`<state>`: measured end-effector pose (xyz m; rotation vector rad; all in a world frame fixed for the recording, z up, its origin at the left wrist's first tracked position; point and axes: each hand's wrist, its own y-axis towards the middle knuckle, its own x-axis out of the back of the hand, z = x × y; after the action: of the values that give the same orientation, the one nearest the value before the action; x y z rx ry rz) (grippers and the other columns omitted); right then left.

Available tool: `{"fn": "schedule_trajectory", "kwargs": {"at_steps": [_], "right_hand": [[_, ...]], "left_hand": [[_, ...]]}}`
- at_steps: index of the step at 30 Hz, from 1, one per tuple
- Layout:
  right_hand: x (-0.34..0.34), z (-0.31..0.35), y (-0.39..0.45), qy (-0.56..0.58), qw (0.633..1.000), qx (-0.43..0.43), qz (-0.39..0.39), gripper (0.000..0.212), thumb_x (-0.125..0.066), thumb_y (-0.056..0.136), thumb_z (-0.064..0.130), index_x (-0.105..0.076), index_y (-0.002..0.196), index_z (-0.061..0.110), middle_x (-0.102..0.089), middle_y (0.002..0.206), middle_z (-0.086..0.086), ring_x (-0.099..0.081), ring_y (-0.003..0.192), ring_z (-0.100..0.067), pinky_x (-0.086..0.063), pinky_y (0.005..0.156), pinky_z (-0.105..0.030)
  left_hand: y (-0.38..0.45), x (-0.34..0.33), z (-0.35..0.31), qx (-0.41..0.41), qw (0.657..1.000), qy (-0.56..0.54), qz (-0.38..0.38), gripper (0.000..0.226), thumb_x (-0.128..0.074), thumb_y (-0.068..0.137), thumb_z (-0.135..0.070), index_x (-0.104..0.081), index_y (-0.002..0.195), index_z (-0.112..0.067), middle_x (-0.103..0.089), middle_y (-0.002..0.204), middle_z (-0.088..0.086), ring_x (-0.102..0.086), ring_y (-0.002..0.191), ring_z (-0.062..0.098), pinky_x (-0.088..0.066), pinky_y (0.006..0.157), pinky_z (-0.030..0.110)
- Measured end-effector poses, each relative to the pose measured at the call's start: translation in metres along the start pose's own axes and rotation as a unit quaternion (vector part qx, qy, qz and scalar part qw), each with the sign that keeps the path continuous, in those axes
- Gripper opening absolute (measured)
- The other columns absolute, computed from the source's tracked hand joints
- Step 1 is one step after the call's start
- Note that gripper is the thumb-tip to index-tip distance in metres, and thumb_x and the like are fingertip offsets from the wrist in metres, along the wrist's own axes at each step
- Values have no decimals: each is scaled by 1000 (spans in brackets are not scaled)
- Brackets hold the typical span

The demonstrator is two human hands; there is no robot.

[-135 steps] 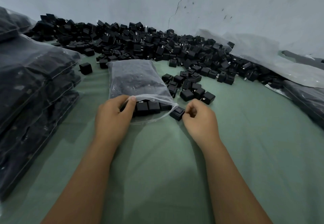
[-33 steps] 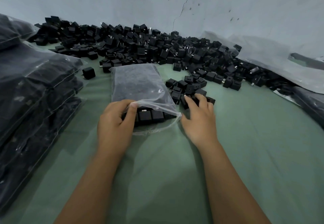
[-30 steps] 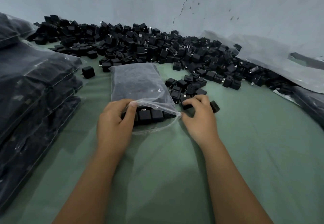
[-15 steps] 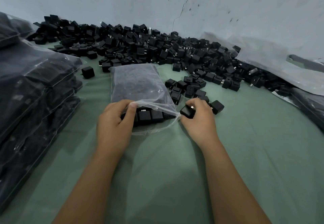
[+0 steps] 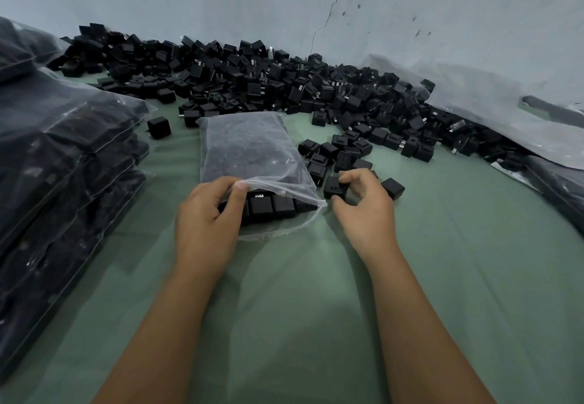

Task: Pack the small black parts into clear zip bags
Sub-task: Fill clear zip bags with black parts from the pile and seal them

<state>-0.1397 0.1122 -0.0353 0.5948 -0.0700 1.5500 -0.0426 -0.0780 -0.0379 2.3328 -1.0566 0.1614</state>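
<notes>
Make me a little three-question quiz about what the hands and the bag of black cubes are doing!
1. True or false: the clear zip bag is sealed shut.
2. Which hand grips a black part? A) left hand B) right hand
3. Fill in: the filled bags are stacked on the person's ____ side.

Key:
1. False; its mouth is open, with the left hand pinching the top edge.
2. B.
3. Left.

The right hand (image 5: 363, 210) has picked 1 black part (image 5: 335, 187) off the cloth.
</notes>
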Motion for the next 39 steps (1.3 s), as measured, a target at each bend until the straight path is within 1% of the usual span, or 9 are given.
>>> {"fn": "schedule_trajectory", "kwargs": {"at_steps": [3, 7, 12, 18, 21, 24, 30, 34, 39], "right_hand": [[1, -4, 2, -83, 997, -6, 1, 29, -62, 82, 1, -60, 96, 26, -51, 104, 15, -49, 91, 3, -32, 73, 0], [1, -2, -1, -149, 988, 22, -41, 43, -59, 83, 10, -60, 120, 33, -44, 106, 7, -49, 92, -10, -43, 77, -23], [-6, -1, -6, -282, 956, 61, 51, 32, -54, 94, 39, -58, 125, 45, -52, 118, -2, -44, 112, -22, -37, 98, -37], [-3, -4, -8, -221, 973, 65, -6, 6, -60, 91, 17, -65, 93, 20, -58, 93, -1, -51, 96, -24, -37, 73, -26], [-4, 7, -19, -117, 986, 114, -42, 11, -60, 88, 6, -62, 90, 17, -59, 103, 2, -53, 103, -20, -42, 83, -25], [-13, 25, -43, -42, 983, 165, -72, 11, -60, 87, 10, -60, 88, 21, -46, 121, 3, -51, 104, -4, -37, 84, -5], [-39, 42, -76, -101, 942, 319, 9, 14, -54, 78, 13, -64, 87, 12, -48, 111, -6, -57, 86, -24, -51, 68, -36], [-49, 50, -72, -139, 946, 284, 66, 29, -49, 82, 12, -70, 102, 10, -51, 124, -11, -56, 109, -23, -52, 85, -35], [-55, 54, -66, -198, 933, 255, 160, 48, -55, 86, 15, -54, 133, 19, -43, 135, -8, -43, 124, -22, -39, 105, -35]], "left_hand": [[-1, 0, 0, 7, 1000, -9, 5, 27, -47, 94, -38, -71, 91, -26, -68, 83, -12, -62, 89, 13, -49, 78, 34], [-1, 1, 0, 11, 1000, -9, 5, 28, -47, 93, -39, -72, 91, -26, -69, 83, -12, -62, 89, 14, -50, 79, 37], [-1, 1, -1, 13, 1000, -10, 6, 27, -48, 92, -40, -72, 91, -28, -68, 83, -12, -62, 87, 13, -50, 79, 37], [-2, 2, -6, 18, 999, -31, 7, 20, -50, 88, -36, -70, 90, -34, -69, 87, -13, -63, 90, 12, -51, 83, 40], [-1, 8, -5, 14, 1000, -1, 8, 23, -52, 80, -36, -69, 96, -36, -63, 93, -24, -58, 99, 10, -47, 95, 47], [1, 13, -4, 6, 999, 31, 42, 36, -53, 77, -38, -69, 109, -34, -61, 104, -25, -55, 111, 10, -42, 102, 49], [2, 10, -3, 1, 999, 4, 42, 33, -54, 90, -31, -71, 116, -21, -65, 126, -9, -50, 128, 9, -37, 110, 46], [-2, 6, -5, -26, 999, -16, 24, 33, -50, 93, -28, -68, 120, -24, -62, 130, -9, -49, 130, 8, -39, 109, 47], [-1, 4, -4, -44, 999, -8, 4, 32, -51, 95, -28, -68, 122, -24, -61, 131, -11, -49, 129, 5, -40, 109, 45]]}}
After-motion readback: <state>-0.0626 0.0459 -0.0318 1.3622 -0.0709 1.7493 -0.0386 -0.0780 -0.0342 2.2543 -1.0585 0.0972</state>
